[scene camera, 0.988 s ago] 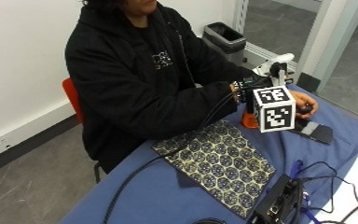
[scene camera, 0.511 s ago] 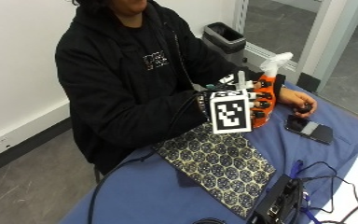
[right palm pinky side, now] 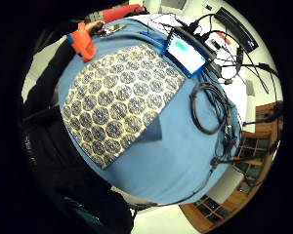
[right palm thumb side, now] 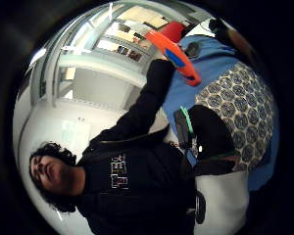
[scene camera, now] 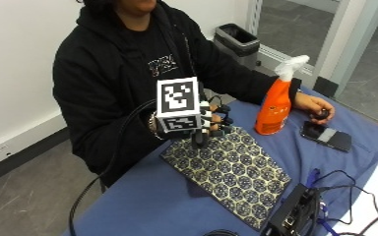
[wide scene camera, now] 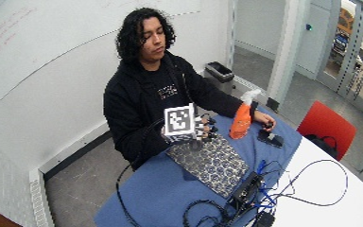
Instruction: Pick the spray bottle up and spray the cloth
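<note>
The spray bottle (scene camera: 274, 104), orange w/ a white trigger head, is seen standing upright on the blue tabletop (scene camera: 149, 201), just past the far corner of the patterned cloth (scene camera: 228, 172); whether its base touches the cloth edge can't be told. The cloth is laid flat on the table, w/ its pattern of round medallions facing up. The gloved right hand (scene camera: 205, 125) is held above the cloth's near-left corner, well apart from the bottle; nothing is gripped by it, and its fingers are seen hanging loosely curled, pointing down toward the cloth. In the little-finger-side palm view the cloth (right palm pinky side: 117, 102) is spread below the palm, w/ the bottle (right palm pinky side: 83, 43) at its far end. The bare left hand (scene camera: 313, 105) is rested on the table on the bottle's other side, close beside it, next to a dark phone (scene camera: 325, 136). Beyond the cloth's edge farthest from the person, a black device (scene camera: 297, 216) and cables (scene camera: 346, 182) are laid on the table.
</note>
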A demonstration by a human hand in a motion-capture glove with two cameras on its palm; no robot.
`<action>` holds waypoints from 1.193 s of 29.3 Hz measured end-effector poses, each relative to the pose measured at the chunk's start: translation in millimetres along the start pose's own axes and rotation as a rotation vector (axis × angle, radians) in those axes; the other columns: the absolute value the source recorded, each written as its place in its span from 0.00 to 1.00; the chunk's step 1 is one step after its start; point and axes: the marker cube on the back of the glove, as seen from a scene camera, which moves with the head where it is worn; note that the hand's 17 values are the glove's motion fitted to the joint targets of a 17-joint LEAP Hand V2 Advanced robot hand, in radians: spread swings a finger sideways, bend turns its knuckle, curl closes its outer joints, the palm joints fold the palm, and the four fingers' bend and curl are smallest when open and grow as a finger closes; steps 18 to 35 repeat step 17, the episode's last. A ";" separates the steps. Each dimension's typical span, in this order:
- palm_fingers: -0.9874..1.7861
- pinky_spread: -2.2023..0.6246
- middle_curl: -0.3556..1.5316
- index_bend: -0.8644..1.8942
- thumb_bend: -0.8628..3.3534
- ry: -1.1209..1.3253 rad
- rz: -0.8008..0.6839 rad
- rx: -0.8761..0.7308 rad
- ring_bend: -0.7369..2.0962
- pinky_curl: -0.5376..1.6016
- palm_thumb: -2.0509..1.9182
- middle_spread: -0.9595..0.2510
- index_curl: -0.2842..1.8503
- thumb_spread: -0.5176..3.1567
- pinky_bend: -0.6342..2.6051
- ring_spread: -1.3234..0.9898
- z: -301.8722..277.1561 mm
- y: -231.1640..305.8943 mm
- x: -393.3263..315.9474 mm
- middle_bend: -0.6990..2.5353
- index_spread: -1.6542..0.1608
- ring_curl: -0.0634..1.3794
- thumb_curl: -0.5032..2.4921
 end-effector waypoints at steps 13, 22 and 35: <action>0.50 0.84 0.40 0.37 0.20 0.263 0.154 -0.002 0.43 0.35 0.69 0.76 0.31 0.48 0.24 0.56 25.6 51.2 -0.5 0.33 0.72 0.30 0.32; 0.50 0.84 0.40 0.37 0.20 0.247 0.150 -0.012 0.43 0.34 0.69 0.76 0.30 0.48 0.24 0.56 28.1 54.4 -2.4 0.33 0.72 0.30 0.31; 0.50 0.84 0.40 0.37 0.20 0.247 0.150 -0.012 0.43 0.34 0.69 0.76 0.30 0.48 0.24 0.56 28.1 54.4 -2.4 0.33 0.72 0.30 0.31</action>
